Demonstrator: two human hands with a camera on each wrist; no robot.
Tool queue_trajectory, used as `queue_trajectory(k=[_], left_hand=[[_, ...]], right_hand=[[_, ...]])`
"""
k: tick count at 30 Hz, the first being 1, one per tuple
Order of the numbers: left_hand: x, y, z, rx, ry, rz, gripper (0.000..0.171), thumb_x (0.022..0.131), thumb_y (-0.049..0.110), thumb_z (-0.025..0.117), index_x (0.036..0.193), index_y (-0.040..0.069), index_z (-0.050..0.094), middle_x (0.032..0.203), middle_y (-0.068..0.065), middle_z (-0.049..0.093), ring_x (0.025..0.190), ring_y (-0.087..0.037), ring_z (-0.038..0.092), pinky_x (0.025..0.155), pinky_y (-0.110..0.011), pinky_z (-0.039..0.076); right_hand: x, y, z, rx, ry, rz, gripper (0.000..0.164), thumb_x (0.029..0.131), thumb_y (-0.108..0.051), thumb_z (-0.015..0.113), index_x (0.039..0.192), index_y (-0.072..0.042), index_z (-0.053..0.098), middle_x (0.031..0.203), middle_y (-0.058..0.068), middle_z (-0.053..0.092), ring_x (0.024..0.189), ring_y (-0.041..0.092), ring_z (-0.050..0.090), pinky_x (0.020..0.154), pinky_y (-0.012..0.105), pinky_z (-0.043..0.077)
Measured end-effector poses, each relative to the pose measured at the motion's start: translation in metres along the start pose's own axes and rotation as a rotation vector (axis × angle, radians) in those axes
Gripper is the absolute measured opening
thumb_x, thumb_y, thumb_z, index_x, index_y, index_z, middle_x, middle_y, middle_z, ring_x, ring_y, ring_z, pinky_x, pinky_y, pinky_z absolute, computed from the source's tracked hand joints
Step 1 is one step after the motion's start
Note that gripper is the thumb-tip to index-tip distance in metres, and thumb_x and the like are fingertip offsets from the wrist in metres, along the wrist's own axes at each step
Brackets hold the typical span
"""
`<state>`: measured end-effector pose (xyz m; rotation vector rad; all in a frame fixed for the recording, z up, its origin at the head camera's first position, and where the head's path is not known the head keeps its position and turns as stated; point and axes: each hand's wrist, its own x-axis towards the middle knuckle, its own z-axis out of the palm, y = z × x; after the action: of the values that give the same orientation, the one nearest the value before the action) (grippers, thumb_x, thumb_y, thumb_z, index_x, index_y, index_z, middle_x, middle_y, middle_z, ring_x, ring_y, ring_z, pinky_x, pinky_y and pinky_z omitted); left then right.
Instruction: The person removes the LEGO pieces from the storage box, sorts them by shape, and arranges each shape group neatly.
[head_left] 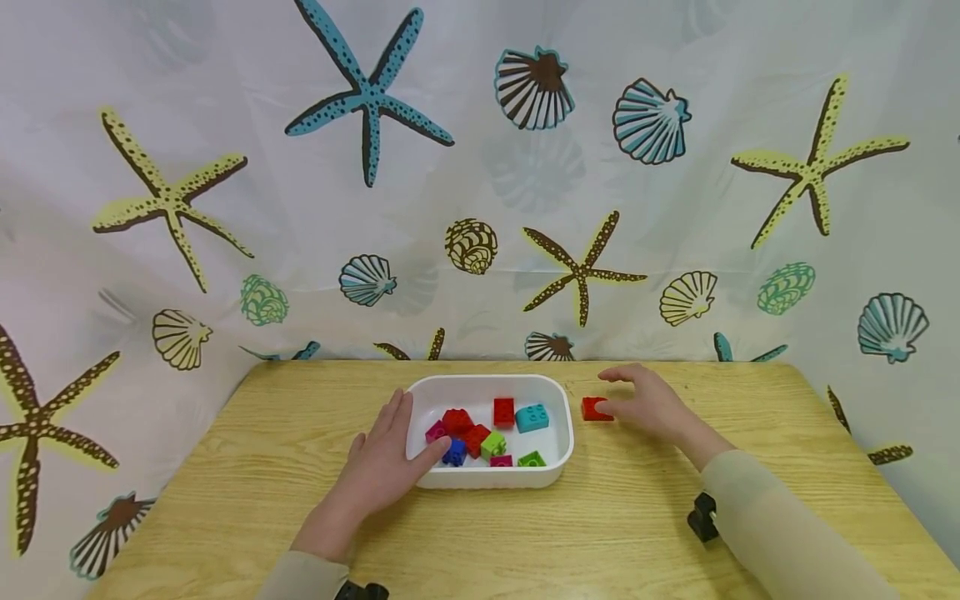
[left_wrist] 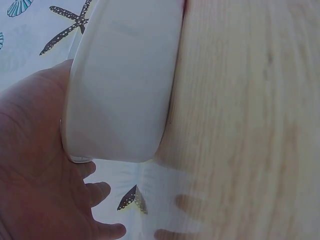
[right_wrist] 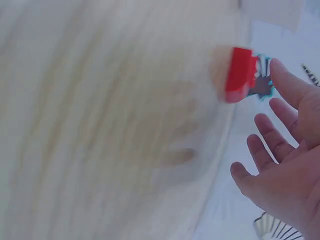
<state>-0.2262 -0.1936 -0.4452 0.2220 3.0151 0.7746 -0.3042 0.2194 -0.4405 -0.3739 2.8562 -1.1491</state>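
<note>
My left hand rests at the left end of a white tray, fingers extended along the outside and thumb over the front rim. In the left wrist view, its palm lies against the tray's wall. Inside the tray lie several toy building bricks, among them a blue brick, a teal brick and a lime brick. To the right of the tray, my right hand hovers with spread fingers beside a red brick. Its thumb is close to this brick; whether they touch I cannot tell.
The wooden table reaches back to a hanging cloth printed with starfish and shells. This cloth also closes in both sides. A dark strap piece sits at my right sleeve.
</note>
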Motion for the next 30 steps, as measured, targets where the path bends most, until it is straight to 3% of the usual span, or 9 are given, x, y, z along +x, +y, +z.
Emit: queue_trajectory(k=[8,18,30], left_hand=[[0.000,0.000,-0.001,-0.004,0.003,0.002,0.112,0.104,0.073,0.058,0.176,0.001,0.012,0.184,-0.022,0.008,0.168,-0.046,0.013,0.125,-0.082,0.008],[-0.001,0.002,-0.003,-0.010,-0.011,-0.001,0.111,0.104,0.072,0.059,0.176,0.000,0.012,0.183,-0.022,0.008,0.168,-0.047,0.013,0.125,-0.082,0.008],[-0.001,0.002,-0.001,-0.001,-0.006,-0.005,0.111,0.104,0.071,0.060,0.176,0.001,0.013,0.184,-0.022,0.008,0.168,-0.047,0.013,0.125,-0.083,0.009]], right_hand=[[0.003,-0.033,0.004,-0.006,0.019,-0.170,0.052,0.102,-0.026,0.083,0.148,-0.005,0.069,0.159,0.022,0.057,0.151,0.048,0.047,0.124,0.066,0.037],[0.005,-0.062,0.022,0.007,-0.063,-0.172,0.050,0.102,-0.027,0.083,0.146,-0.008,0.071,0.169,0.021,0.046,0.159,0.048,0.035,0.126,0.069,0.031],[0.014,-0.073,0.043,-0.031,-0.148,-0.197,0.050,0.100,-0.027,0.086,0.145,-0.010,0.073,0.175,0.020,0.037,0.165,0.048,0.020,0.129,0.070,0.022]])
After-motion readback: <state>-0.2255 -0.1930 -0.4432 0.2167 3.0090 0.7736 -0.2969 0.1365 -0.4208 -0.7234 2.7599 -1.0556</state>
